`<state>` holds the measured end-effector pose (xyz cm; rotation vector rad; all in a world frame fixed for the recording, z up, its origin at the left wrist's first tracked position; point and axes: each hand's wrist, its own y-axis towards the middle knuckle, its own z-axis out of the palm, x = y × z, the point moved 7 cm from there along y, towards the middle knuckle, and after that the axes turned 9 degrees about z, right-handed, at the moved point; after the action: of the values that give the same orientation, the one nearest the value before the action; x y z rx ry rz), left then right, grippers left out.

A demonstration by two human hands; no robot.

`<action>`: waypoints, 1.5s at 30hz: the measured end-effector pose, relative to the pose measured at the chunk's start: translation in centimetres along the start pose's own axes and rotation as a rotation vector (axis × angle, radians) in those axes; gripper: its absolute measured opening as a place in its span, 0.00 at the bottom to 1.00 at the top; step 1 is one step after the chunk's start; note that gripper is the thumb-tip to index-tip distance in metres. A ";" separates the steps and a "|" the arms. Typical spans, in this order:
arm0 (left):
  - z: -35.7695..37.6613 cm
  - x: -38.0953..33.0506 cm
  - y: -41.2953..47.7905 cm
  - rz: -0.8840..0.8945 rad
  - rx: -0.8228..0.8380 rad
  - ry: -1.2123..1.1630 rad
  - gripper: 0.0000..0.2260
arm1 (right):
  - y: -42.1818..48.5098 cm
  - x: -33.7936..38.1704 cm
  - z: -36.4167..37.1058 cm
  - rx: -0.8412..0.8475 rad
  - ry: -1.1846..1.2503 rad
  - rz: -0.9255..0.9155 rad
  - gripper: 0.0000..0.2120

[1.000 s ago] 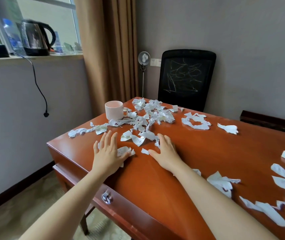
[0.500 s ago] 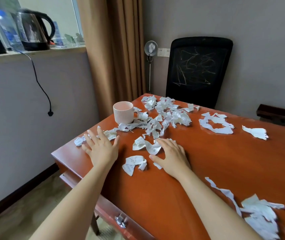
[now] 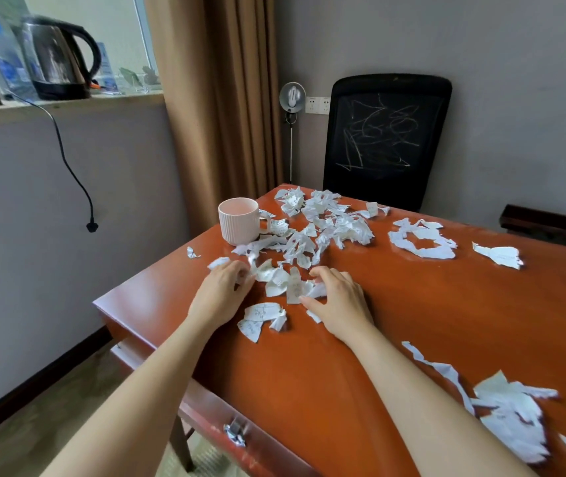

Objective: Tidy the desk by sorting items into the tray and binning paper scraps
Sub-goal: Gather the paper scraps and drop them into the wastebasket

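While torn white paper scraps [image 3: 279,282] are bunched on the reddish wooden counter [image 3: 309,380], fingers of the left hand [image 3: 221,294] and right hand [image 3: 341,302] are curled round them; a firm lift towards a bin is needed next.

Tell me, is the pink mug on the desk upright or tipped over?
Upright. The mug stands on its base on the desk, open rim facing up, handle to the side, paper scraps lying beside it.

Soft daylight from the window [image 3: 119,29] top left, so the room's evenly bright with just soft shadows. Glossy desk [image 3: 309,373] throws a pale sheen around the far paper scraps [image 3: 329,222]. Fisheye bends the window frame and wall edges, and the kettle [image 3: 57,60] and drawer handle [image 3: 235,432] look kinda smeared
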<state>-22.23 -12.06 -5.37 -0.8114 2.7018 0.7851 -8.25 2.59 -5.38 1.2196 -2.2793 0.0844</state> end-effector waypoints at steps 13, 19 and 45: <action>0.8 -2.1 -3.2 -0.163 0.155 0.111 0.34 | 0.2 -0.4 0.4 0.012 -0.075 0.047 0.25; 0.6 -3.0 -4.0 -0.151 0.136 0.152 0.23 | 0.1 -1.0 0.1 -0.032 -0.061 0.152 0.17; 0.0 -4.0 -3.5 -0.063 0.048 0.096 0.12 | 0.4 -2.1 -1.0 -0.112 0.285 0.249 0.12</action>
<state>-16.98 -12.77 -5.49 -0.9406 2.7520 0.6822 -7.24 4.69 -5.46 0.8065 -2.1407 0.2062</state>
